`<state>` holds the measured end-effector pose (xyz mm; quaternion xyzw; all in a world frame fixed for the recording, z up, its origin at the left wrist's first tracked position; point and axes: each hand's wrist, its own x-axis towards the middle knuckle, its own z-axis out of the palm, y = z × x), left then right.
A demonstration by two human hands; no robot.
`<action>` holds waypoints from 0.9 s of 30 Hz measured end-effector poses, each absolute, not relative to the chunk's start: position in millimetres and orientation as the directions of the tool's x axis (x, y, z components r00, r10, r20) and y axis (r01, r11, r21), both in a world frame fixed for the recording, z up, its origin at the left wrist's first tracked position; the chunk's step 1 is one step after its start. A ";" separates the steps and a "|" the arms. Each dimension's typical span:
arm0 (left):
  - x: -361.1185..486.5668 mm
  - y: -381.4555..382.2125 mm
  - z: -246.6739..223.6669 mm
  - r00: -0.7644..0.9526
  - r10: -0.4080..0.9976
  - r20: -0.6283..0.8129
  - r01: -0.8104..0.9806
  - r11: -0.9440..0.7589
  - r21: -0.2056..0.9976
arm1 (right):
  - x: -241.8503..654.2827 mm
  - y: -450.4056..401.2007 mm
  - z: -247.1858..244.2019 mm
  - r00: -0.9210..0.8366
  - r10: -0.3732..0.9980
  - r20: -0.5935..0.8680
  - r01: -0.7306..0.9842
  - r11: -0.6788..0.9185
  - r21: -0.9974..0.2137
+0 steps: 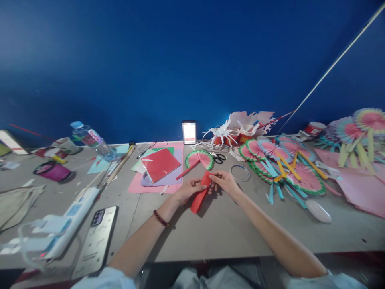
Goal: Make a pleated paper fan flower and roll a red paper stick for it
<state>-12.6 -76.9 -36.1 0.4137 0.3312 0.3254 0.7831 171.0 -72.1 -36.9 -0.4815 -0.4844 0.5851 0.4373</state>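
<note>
A folded strip of red paper is held tilted above the grey table, its lower end toward me. My left hand grips its left side, fingers closed round it, with a dark bead bracelet on the wrist. At its upper right end, my right hand pinches the strip. Just beyond my hands lies a pleated pink and green paper fan with a red strip at its lower left. Black-handled scissors are right of that fan.
Left of my hands are coloured sheets, a phone, a power strip and a tilted bottle. To the right are a ring of wire, several finished fans, a white mouse-shaped object and pink paper.
</note>
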 end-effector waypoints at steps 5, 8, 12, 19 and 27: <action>-6.9 -81.3 -34.7 0.527 0.826 -0.198 -0.227 0.361 0.905 | 166.0 -77.0 -37.3 -0.162 0.982 -0.097 -0.021 -0.101 -0.995; -4.2 -82.9 -33.5 0.478 0.865 -0.154 -0.223 0.289 0.931 | 163.7 -80.7 -36.8 -0.152 0.986 -0.072 -0.010 -0.074 -0.997; -1.8 -84.1 -32.9 0.353 0.935 -0.039 -0.188 0.112 0.976 | 162.0 -82.2 -37.0 -0.113 0.993 -0.025 -0.007 -0.026 -1.000; -0.4 -85.4 -30.9 0.317 0.944 -0.093 -0.244 0.176 0.954 | 157.8 -86.0 -36.0 -0.131 0.990 -0.050 -0.064 -0.059 -0.996; -3.7 -86.4 -21.3 0.364 0.905 -0.219 -0.338 0.348 0.875 | 156.6 -89.7 -34.6 -0.076 0.995 0.069 -0.132 0.059 -0.989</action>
